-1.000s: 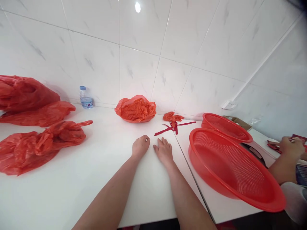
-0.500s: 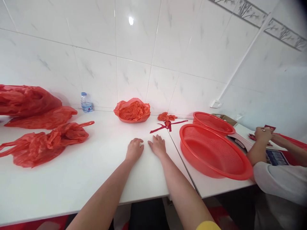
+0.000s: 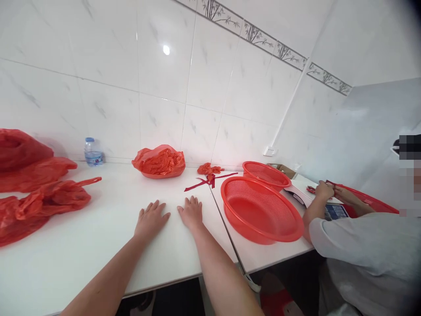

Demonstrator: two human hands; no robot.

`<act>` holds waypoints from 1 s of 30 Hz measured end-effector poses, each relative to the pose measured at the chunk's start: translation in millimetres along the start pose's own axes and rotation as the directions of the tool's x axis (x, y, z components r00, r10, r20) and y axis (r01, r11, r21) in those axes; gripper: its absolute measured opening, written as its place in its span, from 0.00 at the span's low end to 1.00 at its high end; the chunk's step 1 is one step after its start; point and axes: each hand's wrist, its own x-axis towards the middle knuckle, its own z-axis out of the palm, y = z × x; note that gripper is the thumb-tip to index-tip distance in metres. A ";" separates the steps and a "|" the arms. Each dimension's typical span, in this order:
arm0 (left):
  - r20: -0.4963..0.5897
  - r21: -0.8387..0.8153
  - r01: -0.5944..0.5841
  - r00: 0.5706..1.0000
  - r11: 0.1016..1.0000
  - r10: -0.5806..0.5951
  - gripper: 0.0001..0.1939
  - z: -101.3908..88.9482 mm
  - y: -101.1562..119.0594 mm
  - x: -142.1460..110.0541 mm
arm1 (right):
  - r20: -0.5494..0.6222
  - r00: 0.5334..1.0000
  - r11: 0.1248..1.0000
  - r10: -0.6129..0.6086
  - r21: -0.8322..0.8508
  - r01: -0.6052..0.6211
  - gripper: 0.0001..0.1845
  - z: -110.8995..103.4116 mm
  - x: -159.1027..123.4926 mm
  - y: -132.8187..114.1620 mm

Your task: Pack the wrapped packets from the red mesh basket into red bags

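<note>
Head | left hand (image 3: 149, 221), right hand (image 3: 192, 213) on table (image 3: 98, 232), farther apart than before | both grips spread

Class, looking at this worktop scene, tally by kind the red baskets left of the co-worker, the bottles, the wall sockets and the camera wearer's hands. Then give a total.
Red baskets: 2 (front basket, rear basket)
Bottles: 1 (clear bottle)
Wall sockets: 1 (white socket)
Wearer's hands: 2 (left hand, right hand)
Total: 6

The lone head view looks forward and down over the table (image 3: 108, 237), seemingly tilted.
</note>
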 end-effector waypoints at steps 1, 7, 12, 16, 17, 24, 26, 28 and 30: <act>0.009 0.000 0.006 1.000 1.000 -0.006 0.27 -0.2 0.0 2.1 | -0.005 1.000 1.000 -0.002 0.007 0.002 0.30 0.7 0.3 0.2; 0.020 0.005 0.005 1.000 1.000 -0.006 0.30 1.2 -1.5 23.2 | -0.032 0.999 1.000 -0.004 0.002 0.004 0.30 7.0 4.0 2.5; -0.008 0.000 -0.004 1.000 1.000 0.004 0.29 5.6 -4.7 31.5 | -0.025 1.000 1.000 0.003 0.000 -0.003 0.29 6.4 5.1 2.5; -0.012 -0.022 -0.014 1.000 1.000 0.014 0.29 7.7 -7.4 31.4 | -0.020 1.000 1.000 0.015 0.004 -0.015 0.29 2.8 3.9 1.6; -0.016 -0.026 -0.017 1.000 1.000 0.017 0.29 8.1 -8.0 31.4 | -0.022 1.000 1.000 0.016 0.003 -0.016 0.29 2.1 3.6 1.4; -0.059 -0.075 -0.050 0.997 0.996 0.046 0.24 6.6 -10.8 31.0 | -0.031 1.000 0.999 0.003 -0.033 -0.004 0.27 2.9 4.8 1.3; -0.053 -0.117 -0.045 0.998 0.992 0.039 0.23 5.6 -11.0 30.1 | -0.028 1.000 0.999 0.004 -0.042 -0.005 0.28 4.0 5.3 1.8; -0.053 -0.158 -0.037 0.998 0.987 0.029 0.23 5.3 -11.3 29.2 | -0.032 0.999 0.999 -0.005 -0.050 0.004 0.28 5.3 5.7 2.5; -0.064 -0.182 -0.032 0.998 0.983 0.021 0.22 5.6 -11.6 28.5 | -0.032 0.999 0.998 -0.009 -0.061 0.007 0.29 6.6 6.3 3.2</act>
